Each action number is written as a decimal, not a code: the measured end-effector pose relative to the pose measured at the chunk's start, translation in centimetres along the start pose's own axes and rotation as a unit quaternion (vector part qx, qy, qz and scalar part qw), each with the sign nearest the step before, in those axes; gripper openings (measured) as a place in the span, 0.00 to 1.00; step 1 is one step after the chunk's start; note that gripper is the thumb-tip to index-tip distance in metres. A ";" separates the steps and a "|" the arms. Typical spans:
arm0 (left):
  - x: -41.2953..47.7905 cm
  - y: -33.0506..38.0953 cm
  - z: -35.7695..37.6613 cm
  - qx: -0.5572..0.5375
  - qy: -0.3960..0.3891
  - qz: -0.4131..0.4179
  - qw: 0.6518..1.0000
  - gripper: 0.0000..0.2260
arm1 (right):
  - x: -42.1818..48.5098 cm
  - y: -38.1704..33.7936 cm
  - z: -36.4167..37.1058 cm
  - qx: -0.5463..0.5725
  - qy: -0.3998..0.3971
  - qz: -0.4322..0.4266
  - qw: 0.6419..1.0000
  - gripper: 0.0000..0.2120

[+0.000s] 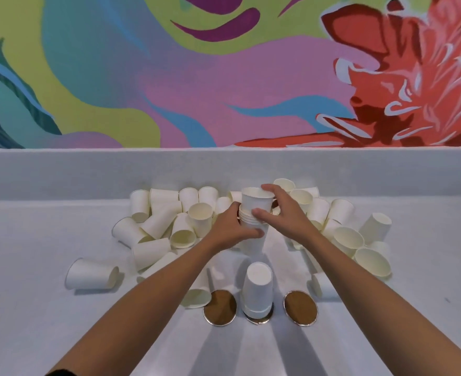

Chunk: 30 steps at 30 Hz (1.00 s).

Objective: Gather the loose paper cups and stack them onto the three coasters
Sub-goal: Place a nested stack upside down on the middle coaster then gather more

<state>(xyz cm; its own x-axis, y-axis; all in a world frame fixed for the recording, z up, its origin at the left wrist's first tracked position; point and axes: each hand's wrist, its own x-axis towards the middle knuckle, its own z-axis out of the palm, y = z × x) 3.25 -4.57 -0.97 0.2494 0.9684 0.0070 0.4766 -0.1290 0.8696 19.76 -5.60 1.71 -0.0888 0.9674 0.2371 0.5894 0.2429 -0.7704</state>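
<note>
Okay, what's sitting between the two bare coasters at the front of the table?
In the head view, an upside-down stack of cups stands on the middle coaster, between the left coaster and the right coaster. Both side coasters are bare.

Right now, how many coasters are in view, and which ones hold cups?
3, in a row at the near edge: the left coaster is bare, the middle coaster carries an upside-down cup stack, the right coaster is bare. None appears hidden.
</note>
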 end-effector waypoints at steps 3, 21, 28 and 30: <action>-0.4 0.7 0.1 -0.007 0.008 0.003 1.000 0.27 | -0.6 0.3 -1.1 -0.035 0.001 0.011 0.999 0.23; -2.1 7.0 3.4 0.329 -0.035 0.126 0.935 0.36 | -6.1 3.1 -4.2 -0.046 -0.099 0.143 0.984 0.22; -2.3 9.1 6.1 0.412 -0.104 0.140 0.894 0.40 | -8.0 4.4 -4.1 -0.205 -0.129 0.092 0.966 0.47; -2.5 9.7 6.8 0.397 -0.142 0.126 0.898 0.42 | -8.5 5.0 -4.1 -0.219 -0.130 0.101 0.962 0.47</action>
<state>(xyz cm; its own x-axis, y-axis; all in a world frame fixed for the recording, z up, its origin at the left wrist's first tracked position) 12.99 -9.70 4.06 0.5849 0.8080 -0.0704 0.7977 -0.5574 0.2304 26.79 -12.88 -1.72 -0.1008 0.9907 -0.0918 0.8925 0.0493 -0.4483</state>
